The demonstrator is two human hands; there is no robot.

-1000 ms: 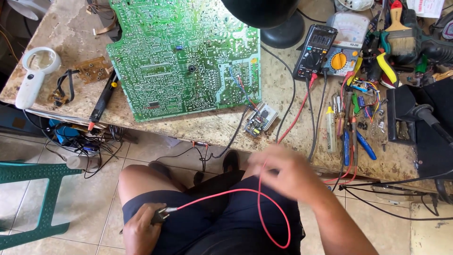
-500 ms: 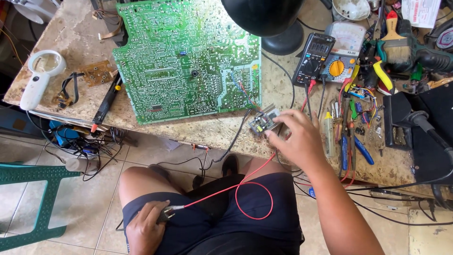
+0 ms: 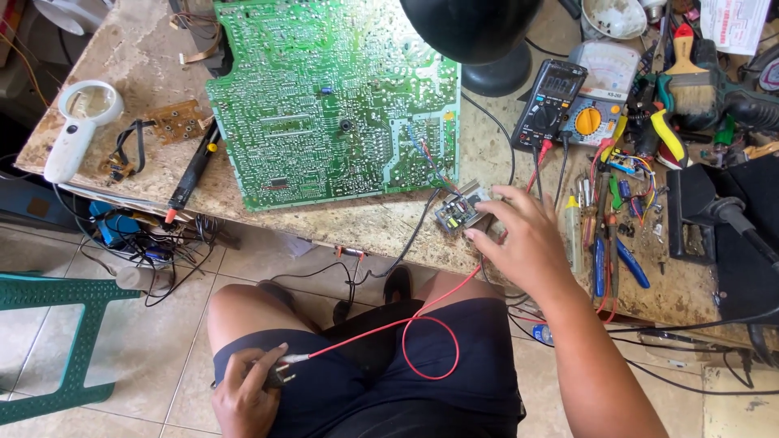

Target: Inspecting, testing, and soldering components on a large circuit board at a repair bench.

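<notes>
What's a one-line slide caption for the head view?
Right hand touches a small circuit module beside the large green board; left hand holds the red lead's clip.

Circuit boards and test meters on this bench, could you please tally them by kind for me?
Large green circuit board: 1
Small brown board by the magnifier: 1
Small module touched by the right hand: 1
Meters, one black digital and one grey analogue: 2
Total: 5
</notes>
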